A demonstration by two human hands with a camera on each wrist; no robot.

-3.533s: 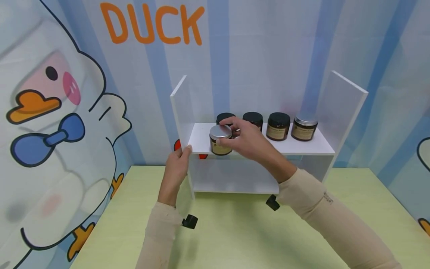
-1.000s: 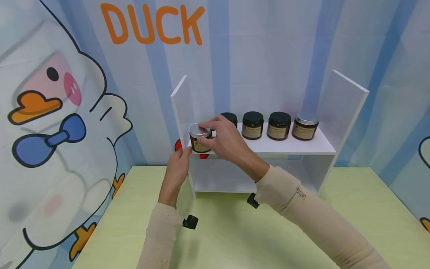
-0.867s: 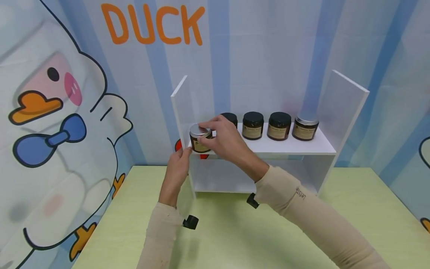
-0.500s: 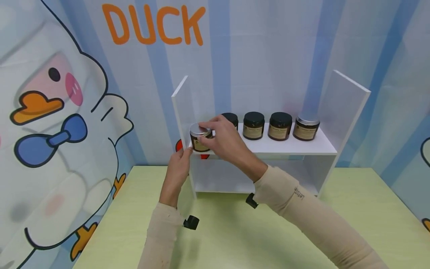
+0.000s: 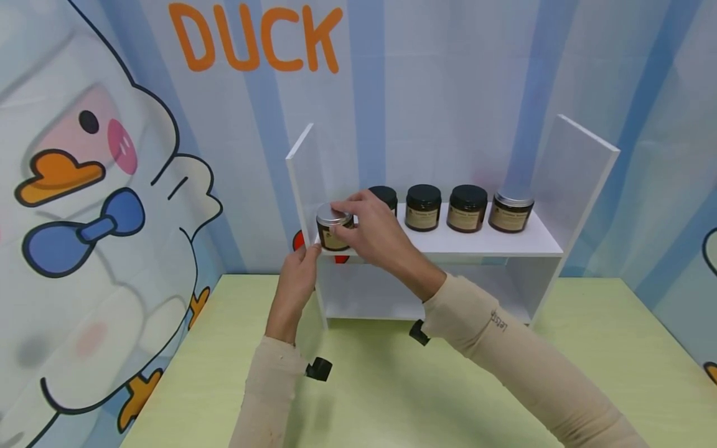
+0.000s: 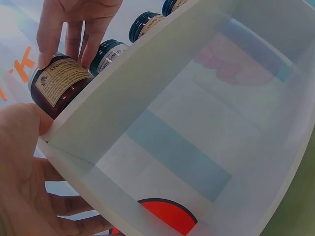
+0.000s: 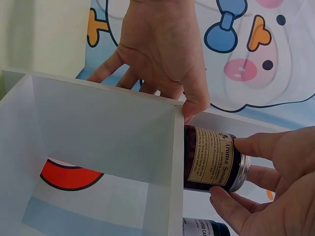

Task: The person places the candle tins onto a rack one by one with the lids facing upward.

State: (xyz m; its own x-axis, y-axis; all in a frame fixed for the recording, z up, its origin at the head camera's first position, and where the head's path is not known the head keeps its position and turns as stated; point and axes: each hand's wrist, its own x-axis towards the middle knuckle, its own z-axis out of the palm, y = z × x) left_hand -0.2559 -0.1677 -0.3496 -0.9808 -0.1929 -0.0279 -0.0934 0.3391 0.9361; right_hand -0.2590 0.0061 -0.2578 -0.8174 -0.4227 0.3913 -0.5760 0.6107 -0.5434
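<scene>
Your silver-lidded amber jar [image 5: 334, 227] stands on the white shelf unit's [image 5: 504, 244] upper board, at its left front corner against the left side panel. Your right hand [image 5: 372, 233] grips the jar around the lid, fingers curled. Your left hand [image 5: 297, 283] holds the shelf unit's left panel at the front edge, thumb at the corner beside the jar. Only the right wrist view shows the jar's label [image 7: 212, 158], reading "Aroma Season". Further right on that board the head view shows three black-lidded jars [image 5: 422, 207] and another silver-lidded jar [image 5: 510, 210] in a row.
</scene>
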